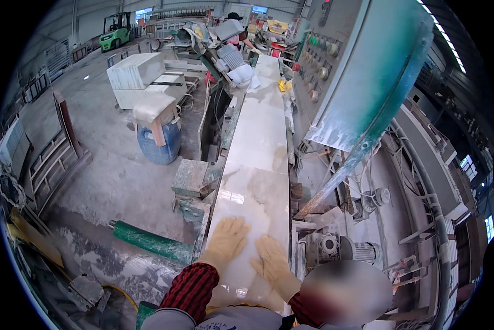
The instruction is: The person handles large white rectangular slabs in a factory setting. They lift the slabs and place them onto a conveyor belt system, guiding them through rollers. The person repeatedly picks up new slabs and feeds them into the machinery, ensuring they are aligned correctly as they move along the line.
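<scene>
A long glossy white stone slab [258, 181] with faint brown veins lies on a narrow machine bed that runs away from me. My left hand [226, 240], in a pale yellow glove, lies flat on the slab's near end with fingers spread. My right hand [271, 260], gloved the same way, rests flat on the slab just beside it. Neither hand grips anything. Red-and-black checked sleeves cover my forearms.
A teal control cabinet [368, 82] with round buttons leans over the bed's right side; motors [346, 250] and hoses sit below it. Left of the bed are a green roller [150, 242], a blue barrel [160, 144], stacked white slabs [139, 74], and a green forklift [116, 30] far back.
</scene>
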Available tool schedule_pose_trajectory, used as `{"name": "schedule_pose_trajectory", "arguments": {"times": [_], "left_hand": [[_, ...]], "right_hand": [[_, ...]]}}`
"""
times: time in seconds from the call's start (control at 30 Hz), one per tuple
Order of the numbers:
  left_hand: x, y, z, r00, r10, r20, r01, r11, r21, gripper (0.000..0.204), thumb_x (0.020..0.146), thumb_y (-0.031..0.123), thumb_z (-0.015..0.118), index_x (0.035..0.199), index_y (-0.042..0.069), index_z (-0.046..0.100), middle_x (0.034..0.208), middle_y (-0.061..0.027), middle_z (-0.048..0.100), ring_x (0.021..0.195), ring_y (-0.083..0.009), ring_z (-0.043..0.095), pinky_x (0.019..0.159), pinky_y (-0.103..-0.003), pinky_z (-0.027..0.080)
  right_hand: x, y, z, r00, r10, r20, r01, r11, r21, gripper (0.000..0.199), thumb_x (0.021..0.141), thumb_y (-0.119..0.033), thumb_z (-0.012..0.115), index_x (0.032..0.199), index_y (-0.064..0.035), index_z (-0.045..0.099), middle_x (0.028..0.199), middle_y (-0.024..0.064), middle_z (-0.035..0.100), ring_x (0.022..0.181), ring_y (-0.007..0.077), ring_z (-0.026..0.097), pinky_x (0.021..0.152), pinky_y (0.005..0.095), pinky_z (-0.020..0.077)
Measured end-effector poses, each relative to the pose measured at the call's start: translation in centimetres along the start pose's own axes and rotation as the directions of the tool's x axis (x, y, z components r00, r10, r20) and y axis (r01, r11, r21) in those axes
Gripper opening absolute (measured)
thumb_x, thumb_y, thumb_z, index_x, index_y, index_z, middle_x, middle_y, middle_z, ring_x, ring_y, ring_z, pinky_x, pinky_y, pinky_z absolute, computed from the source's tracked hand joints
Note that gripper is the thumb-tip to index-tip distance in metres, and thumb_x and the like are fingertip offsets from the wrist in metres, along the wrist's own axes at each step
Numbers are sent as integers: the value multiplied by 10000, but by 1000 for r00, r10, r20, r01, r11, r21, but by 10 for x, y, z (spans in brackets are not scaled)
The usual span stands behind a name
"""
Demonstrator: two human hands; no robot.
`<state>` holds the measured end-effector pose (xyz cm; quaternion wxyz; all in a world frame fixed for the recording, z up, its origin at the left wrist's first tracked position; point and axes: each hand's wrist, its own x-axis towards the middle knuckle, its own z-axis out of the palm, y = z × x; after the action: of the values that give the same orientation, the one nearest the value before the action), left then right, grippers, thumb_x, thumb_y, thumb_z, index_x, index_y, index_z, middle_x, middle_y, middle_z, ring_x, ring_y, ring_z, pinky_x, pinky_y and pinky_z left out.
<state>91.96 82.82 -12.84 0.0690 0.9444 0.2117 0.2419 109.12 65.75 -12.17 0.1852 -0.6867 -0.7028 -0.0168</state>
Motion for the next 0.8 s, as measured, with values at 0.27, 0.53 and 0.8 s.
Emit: {"name": "schedule_pose_trajectory", "arguments": {"times": [0.27, 0.53, 0.8], "left_hand": [[-85, 8, -36, 1000, -14, -16, 14, 999, 42, 474, 1000, 348, 642, 1412, 113, 631, 1452, -172, 586, 1390, -398, 513, 1187, -534, 384], [-214, 5, -109, 912, -370, -174, 397, 903, 162, 417, 958, 199, 681, 1351, 86, 602, 1250, -198, 566, 1186, -437, 551, 1029, -548, 434], [-386, 48, -128, 611, -752, -248, 787, 612, 84, 513, 979, 79, 696, 1480, 63, 586, 1439, -260, 590, 1347, -508, 528, 1167, -576, 400]], "right_hand": [[-32, -55, 9, 1000, 8, -24, -7, 999, 46, 600, 965, -343, 706, 1445, -1, 592, 1525, 274, 563, 1430, 458, 505, 1222, 548, 390], [-40, -152, 46, 952, -299, 66, 279, 936, 215, 577, 1065, -342, 581, 1527, 1, 539, 1587, 267, 524, 1489, 439, 471, 1272, 525, 354], [-59, -111, 19, 867, -479, 138, 479, 877, 33, 485, 1034, -224, 529, 1471, -27, 599, 1513, 212, 602, 1444, 395, 529, 1257, 515, 383]]}}
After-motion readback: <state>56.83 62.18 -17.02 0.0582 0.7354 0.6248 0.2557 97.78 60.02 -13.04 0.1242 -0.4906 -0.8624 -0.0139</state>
